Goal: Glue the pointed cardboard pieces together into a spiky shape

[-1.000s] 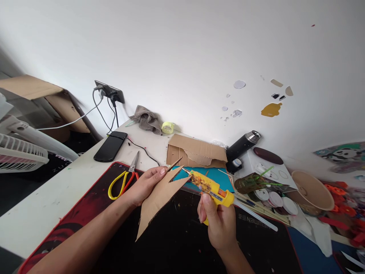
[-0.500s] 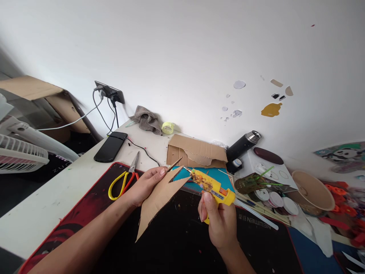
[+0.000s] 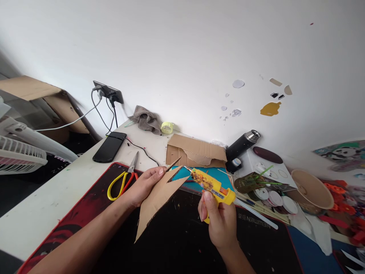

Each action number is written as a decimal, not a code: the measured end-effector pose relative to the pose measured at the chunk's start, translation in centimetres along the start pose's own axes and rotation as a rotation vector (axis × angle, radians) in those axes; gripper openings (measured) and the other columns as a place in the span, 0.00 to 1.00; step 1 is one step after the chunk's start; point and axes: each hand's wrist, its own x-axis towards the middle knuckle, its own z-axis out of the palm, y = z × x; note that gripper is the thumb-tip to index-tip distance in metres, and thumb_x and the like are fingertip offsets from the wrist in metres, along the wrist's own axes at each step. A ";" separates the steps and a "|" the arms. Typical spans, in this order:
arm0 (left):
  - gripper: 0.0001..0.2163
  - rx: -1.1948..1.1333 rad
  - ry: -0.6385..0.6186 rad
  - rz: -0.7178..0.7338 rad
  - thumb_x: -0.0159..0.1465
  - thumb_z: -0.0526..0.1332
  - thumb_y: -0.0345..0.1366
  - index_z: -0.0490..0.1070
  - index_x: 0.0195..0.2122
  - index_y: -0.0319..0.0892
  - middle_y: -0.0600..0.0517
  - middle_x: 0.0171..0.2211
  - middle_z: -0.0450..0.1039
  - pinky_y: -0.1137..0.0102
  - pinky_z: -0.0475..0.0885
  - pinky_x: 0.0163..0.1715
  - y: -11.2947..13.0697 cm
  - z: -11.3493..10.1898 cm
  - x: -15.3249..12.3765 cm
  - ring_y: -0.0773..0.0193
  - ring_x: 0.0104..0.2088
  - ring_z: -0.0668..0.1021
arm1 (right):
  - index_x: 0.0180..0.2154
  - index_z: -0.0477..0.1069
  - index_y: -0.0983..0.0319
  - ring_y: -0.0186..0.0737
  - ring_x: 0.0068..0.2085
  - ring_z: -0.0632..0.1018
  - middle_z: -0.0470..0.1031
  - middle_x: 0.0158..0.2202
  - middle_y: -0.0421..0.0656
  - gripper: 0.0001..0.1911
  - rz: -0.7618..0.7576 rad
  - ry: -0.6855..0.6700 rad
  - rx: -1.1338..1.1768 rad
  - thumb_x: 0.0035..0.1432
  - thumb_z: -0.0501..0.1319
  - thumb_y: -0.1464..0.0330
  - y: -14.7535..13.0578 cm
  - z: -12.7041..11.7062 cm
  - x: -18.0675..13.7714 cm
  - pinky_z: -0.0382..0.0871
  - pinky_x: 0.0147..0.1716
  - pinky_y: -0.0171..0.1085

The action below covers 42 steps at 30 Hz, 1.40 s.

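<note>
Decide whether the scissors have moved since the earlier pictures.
No: judged against the mat, the scissors have shifted no way and lie across its red edge as before.

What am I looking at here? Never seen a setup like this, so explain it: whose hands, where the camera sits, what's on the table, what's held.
There is no machine: each grip is simply a person's bare hand. One camera, worn on that person's head, looks forward and down.

The left grip holds a notched cardboard piece. The right grip holds a yellow glue gun, its metal nozzle close to the notched end; whether they touch, I cannot tell.

Below is a dark mat on a pale table. Scissors lie at the mat's edge. Beyond are a dark phone-like device, a grey cloth and a black flask leaning over at the wall.
</note>
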 end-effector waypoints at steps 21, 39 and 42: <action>0.28 -0.012 0.045 -0.009 0.49 0.78 0.61 0.80 0.35 0.41 0.49 0.32 0.81 0.71 0.73 0.31 0.0 0.1 0.1 0.61 0.29 0.78 | 0.31 0.71 0.61 0.35 0.18 0.70 0.66 0.16 0.36 0.22 -0.017 -0.027 0.078 0.73 0.60 0.53 1.8 0.2 -0.1 0.66 0.21 0.35; 0.27 -0.014 0.019 -0.013 0.50 0.78 0.61 0.79 0.34 0.40 0.51 0.31 0.79 0.73 0.73 0.31 -0.3 -0.2 0.2 0.64 0.29 0.77 | 0.23 0.65 0.59 0.34 0.19 0.70 0.66 0.16 0.38 0.26 -0.055 -0.023 0.067 0.74 0.59 0.56 2.0 0.3 0.0 0.63 0.21 0.34; 0.28 -0.012 0.014 -0.011 0.50 0.77 0.61 0.78 0.33 0.40 0.51 0.30 0.78 0.74 0.73 0.30 -0.3 -0.3 0.2 0.65 0.29 0.76 | 0.23 0.64 0.59 0.34 0.18 0.70 0.66 0.16 0.38 0.27 -0.053 -0.004 0.094 0.73 0.60 0.55 2.0 0.3 0.2 0.62 0.20 0.34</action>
